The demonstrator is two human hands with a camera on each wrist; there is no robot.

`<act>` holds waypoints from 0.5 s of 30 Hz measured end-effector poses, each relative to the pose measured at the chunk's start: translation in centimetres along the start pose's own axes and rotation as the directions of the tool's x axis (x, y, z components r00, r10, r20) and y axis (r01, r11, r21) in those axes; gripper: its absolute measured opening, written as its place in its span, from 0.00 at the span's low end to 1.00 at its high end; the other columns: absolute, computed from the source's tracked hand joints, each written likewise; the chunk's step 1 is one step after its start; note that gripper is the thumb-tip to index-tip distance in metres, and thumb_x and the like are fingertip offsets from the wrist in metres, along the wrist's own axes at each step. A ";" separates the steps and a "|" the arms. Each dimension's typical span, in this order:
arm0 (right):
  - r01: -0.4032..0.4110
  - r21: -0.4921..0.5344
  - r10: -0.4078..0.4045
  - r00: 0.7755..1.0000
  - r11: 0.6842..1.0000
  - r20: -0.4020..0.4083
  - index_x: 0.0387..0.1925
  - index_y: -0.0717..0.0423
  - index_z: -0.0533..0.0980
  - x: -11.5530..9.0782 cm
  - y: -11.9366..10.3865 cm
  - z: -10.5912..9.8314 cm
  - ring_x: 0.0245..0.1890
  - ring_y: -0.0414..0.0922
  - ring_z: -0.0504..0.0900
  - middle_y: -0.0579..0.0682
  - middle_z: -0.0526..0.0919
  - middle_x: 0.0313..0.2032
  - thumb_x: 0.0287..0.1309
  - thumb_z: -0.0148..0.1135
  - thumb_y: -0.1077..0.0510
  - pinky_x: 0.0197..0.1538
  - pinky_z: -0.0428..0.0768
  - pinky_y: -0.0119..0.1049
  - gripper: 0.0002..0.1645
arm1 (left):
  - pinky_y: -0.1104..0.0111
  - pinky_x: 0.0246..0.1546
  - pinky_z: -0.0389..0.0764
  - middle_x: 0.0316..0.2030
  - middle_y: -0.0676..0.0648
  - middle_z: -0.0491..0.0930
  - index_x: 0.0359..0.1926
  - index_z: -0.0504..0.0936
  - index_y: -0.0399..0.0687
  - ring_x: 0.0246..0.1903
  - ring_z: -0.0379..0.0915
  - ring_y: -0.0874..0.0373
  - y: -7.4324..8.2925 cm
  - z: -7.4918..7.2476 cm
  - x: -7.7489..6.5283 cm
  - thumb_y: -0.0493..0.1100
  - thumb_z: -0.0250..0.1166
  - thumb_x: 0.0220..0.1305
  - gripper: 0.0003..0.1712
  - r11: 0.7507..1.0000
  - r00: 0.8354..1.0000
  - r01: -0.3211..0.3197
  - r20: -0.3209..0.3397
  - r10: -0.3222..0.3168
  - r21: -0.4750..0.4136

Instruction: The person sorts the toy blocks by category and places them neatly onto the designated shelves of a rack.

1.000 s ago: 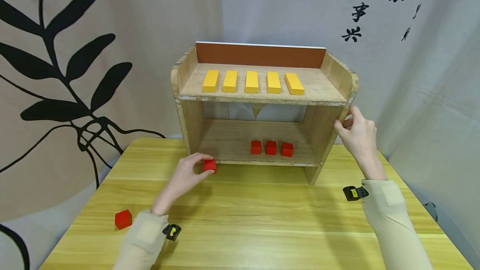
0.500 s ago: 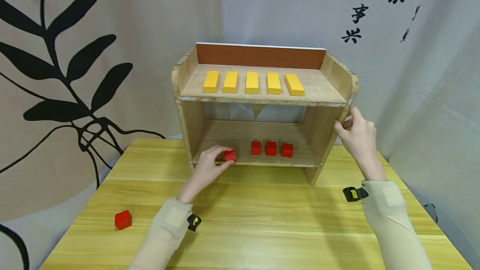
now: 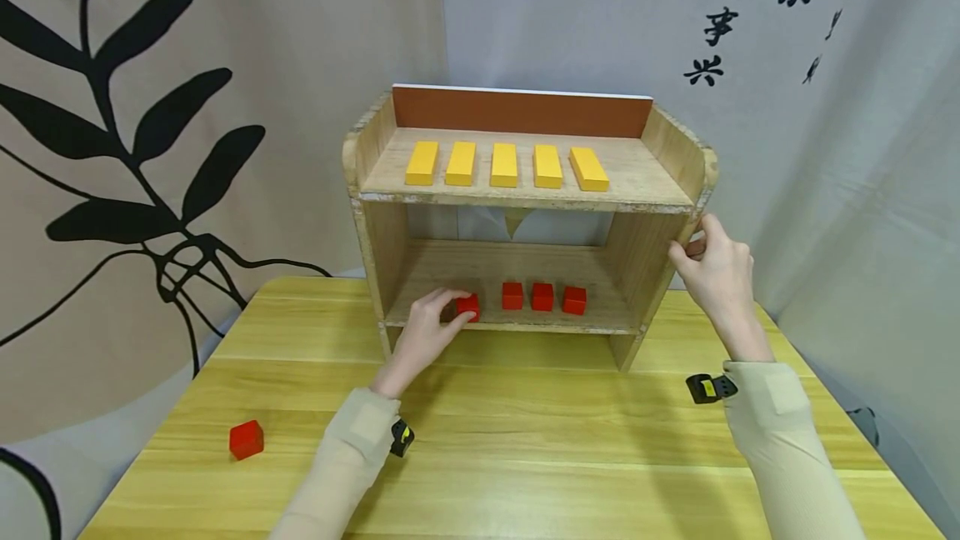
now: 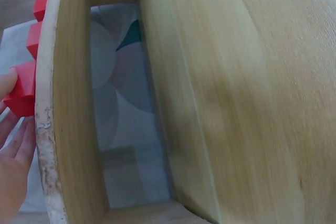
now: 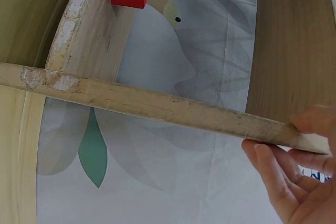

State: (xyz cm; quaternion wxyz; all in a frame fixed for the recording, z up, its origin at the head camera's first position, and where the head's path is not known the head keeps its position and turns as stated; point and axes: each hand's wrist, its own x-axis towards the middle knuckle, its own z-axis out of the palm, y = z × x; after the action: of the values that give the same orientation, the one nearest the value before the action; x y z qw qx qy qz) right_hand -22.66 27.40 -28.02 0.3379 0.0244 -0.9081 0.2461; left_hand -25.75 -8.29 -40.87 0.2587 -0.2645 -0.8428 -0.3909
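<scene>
My left hand (image 3: 429,328) pinches a red cube (image 3: 468,307) between thumb and fingers at the front of the lower shelf board (image 3: 450,265). In the left wrist view the held cube (image 4: 23,88) is right at the board's edge, in line with the others. To its right, three red cubes (image 3: 542,297) stand in a row on that board. My right hand (image 3: 716,273) grips the right side panel of the small wooden shelf (image 3: 656,248), thumb on one face and fingers on the other, as the right wrist view shows.
Several yellow blocks (image 3: 503,165) lie in a row on the upper shelf. Another red cube (image 3: 247,439) sits on the wooden table (image 3: 570,457) at the front left. Behind hangs a pale curtain (image 3: 300,40) with a black leaf print and characters.
My left hand has carried the red cube right and up from the shelf's lower left corner, then slightly further right onto the lower shelf's front. The right hand stays at the side panel.
</scene>
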 end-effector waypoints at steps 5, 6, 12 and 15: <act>0.004 -0.005 -0.004 1.000 1.000 -0.005 0.38 0.64 0.71 0.0 0.0 0.0 0.27 0.62 0.83 0.67 0.84 0.28 0.59 0.57 0.58 0.31 0.77 0.56 0.12 | 0.59 0.48 0.81 0.42 0.40 0.84 0.43 0.83 0.37 0.44 0.81 0.47 -0.2 0.2 -0.1 0.38 0.68 0.57 0.13 0.999 0.999 -0.030 -0.033 0.031 0.026; 0.003 -0.008 -0.003 1.000 1.000 -0.005 0.39 0.64 0.71 0.0 -0.1 0.0 0.27 0.62 0.84 0.67 0.84 0.29 0.59 0.57 0.58 0.31 0.77 0.55 0.12 | 0.60 0.48 0.81 0.42 0.40 0.84 0.42 0.83 0.37 0.44 0.81 0.47 -0.3 0.2 -0.1 0.37 0.68 0.57 0.12 0.999 0.998 -0.039 -0.042 0.040 0.035; -0.001 -0.029 0.001 1.000 1.000 -0.002 0.40 0.63 0.72 0.1 -0.1 -0.2 0.27 0.62 0.84 0.67 0.84 0.29 0.59 0.57 0.57 0.27 0.75 0.50 0.13 | 0.60 0.46 0.81 0.41 0.43 0.84 0.39 0.84 0.40 0.43 0.80 0.48 -0.3 0.2 -0.4 0.35 0.69 0.55 0.09 0.989 0.992 -0.085 -0.088 0.096 0.120; -0.002 -0.034 0.002 1.000 0.999 0.000 0.39 0.63 0.71 0.0 -0.1 -0.2 0.26 0.62 0.83 0.67 0.84 0.29 0.59 0.57 0.57 0.27 0.75 0.51 0.12 | 0.61 0.46 0.81 0.41 0.44 0.84 0.39 0.85 0.42 0.43 0.79 0.50 -0.3 0.1 -0.6 0.34 0.68 0.56 0.08 0.981 0.990 -0.102 -0.082 0.116 0.163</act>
State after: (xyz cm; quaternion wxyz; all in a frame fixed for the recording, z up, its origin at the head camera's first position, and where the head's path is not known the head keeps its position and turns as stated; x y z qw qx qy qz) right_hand -22.58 27.40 -27.86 0.3382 0.0180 -0.9121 0.2311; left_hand -25.54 -8.52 -41.41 0.3381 -0.2709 -0.8426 -0.3198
